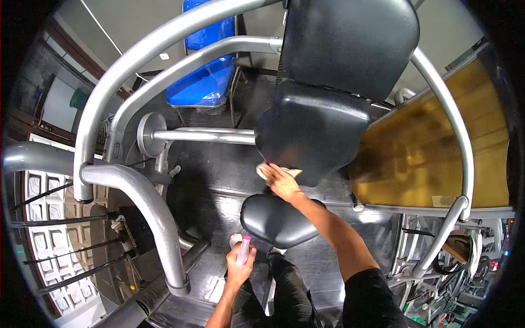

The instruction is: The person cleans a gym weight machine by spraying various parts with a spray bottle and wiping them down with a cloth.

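From the head view, the right hand (pixel 283 183) lies on a pale crumpled cloth (pixel 266 171), its grip spread flat and pressing the cloth to the lower edge of the black padded vinyl backrest (pixel 311 131). Just below is the black rounded vinyl seat (pixel 276 221). Near its left edge, the left hand (pixel 239 267) has its grip closed round a small spray bottle with a pink top (pixel 246 244), held upright. Curved grey steel frame tubes (pixel 156 210) crowd the left side. Open dark floor (pixel 219 175) lies between seat and tubes.
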Demonstrator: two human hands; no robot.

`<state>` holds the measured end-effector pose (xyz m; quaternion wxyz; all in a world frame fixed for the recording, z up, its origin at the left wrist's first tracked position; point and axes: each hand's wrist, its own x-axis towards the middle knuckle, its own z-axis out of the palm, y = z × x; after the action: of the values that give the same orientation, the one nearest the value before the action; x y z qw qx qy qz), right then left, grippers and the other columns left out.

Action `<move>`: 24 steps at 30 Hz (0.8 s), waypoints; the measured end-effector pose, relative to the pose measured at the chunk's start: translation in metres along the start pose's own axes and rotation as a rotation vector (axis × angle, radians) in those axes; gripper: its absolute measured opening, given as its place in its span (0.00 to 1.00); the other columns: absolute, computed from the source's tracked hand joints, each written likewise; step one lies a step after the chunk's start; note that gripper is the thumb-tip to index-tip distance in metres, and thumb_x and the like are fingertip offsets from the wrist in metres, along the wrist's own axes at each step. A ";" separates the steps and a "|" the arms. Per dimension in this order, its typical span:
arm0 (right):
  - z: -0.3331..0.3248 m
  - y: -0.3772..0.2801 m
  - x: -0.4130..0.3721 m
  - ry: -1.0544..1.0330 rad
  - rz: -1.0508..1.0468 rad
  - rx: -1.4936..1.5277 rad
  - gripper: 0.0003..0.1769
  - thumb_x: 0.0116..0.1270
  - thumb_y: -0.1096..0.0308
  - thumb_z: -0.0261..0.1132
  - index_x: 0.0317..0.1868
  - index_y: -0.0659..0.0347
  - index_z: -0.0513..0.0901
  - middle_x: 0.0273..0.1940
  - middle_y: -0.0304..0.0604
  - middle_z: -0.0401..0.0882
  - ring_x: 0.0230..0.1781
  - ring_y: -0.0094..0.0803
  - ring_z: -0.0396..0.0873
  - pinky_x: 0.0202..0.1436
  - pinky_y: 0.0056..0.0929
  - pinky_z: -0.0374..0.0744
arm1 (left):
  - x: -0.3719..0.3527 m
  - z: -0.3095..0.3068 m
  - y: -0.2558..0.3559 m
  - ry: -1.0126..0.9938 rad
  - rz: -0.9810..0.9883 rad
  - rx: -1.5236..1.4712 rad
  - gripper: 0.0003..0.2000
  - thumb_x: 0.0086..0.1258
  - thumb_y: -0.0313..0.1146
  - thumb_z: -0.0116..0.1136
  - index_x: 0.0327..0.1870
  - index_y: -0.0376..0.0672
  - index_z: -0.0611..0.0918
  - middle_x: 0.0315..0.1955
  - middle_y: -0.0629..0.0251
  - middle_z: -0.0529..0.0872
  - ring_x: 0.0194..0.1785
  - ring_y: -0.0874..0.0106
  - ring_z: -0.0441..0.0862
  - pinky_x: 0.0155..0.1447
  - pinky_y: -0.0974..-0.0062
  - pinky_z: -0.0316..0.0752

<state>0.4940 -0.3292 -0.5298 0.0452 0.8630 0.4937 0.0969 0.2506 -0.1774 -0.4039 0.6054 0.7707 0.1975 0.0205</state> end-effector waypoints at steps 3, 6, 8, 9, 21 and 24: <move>0.016 0.007 -0.053 -0.063 -0.048 0.059 0.25 0.65 0.61 0.53 0.60 0.61 0.76 0.69 0.41 0.65 0.74 0.35 0.55 0.78 0.37 0.50 | -0.003 -0.006 -0.003 0.030 0.099 0.074 0.06 0.64 0.29 0.63 0.34 0.36 0.80 0.21 0.65 0.78 0.23 0.76 0.75 0.30 0.76 0.71; -0.017 0.041 -0.065 0.001 0.006 0.205 0.21 0.62 0.66 0.58 0.55 0.60 0.79 0.68 0.44 0.66 0.72 0.38 0.59 0.77 0.39 0.55 | -0.005 -0.011 -0.011 0.001 -0.027 0.062 0.06 0.64 0.29 0.63 0.34 0.37 0.80 0.20 0.66 0.78 0.23 0.77 0.74 0.31 0.76 0.71; -0.057 0.063 -0.055 0.117 0.103 0.366 0.19 0.60 0.70 0.60 0.54 0.60 0.80 0.67 0.45 0.67 0.71 0.40 0.61 0.76 0.40 0.57 | -0.003 -0.012 -0.011 0.021 0.014 0.038 0.06 0.64 0.29 0.63 0.34 0.37 0.80 0.20 0.67 0.78 0.23 0.77 0.74 0.30 0.76 0.71; -0.083 0.074 -0.047 0.245 0.206 0.310 0.22 0.58 0.73 0.61 0.56 0.59 0.79 0.66 0.48 0.68 0.70 0.43 0.61 0.75 0.42 0.57 | -0.002 -0.012 -0.010 0.040 0.052 0.021 0.05 0.64 0.29 0.63 0.34 0.37 0.80 0.19 0.68 0.78 0.23 0.78 0.74 0.30 0.76 0.71; -0.157 0.118 0.031 0.447 0.536 -0.014 0.30 0.55 0.61 0.67 0.59 0.58 0.75 0.58 0.59 0.69 0.69 0.57 0.58 0.71 0.56 0.57 | 0.008 0.004 0.006 -0.045 0.078 0.045 0.04 0.65 0.27 0.61 0.33 0.37 0.80 0.19 0.69 0.77 0.22 0.79 0.73 0.28 0.78 0.70; -0.132 0.113 0.011 0.375 0.460 -0.062 0.25 0.56 0.63 0.65 0.56 0.57 0.78 0.56 0.52 0.72 0.68 0.50 0.63 0.71 0.51 0.59 | 0.005 0.011 0.003 -0.050 0.092 0.045 0.04 0.65 0.27 0.61 0.33 0.37 0.80 0.19 0.69 0.77 0.22 0.80 0.73 0.28 0.78 0.70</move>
<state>0.5673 -0.3797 -0.3800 -0.0436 0.9175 0.2815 0.2776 0.2594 -0.1863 -0.4049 0.5913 0.7926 0.1471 0.0245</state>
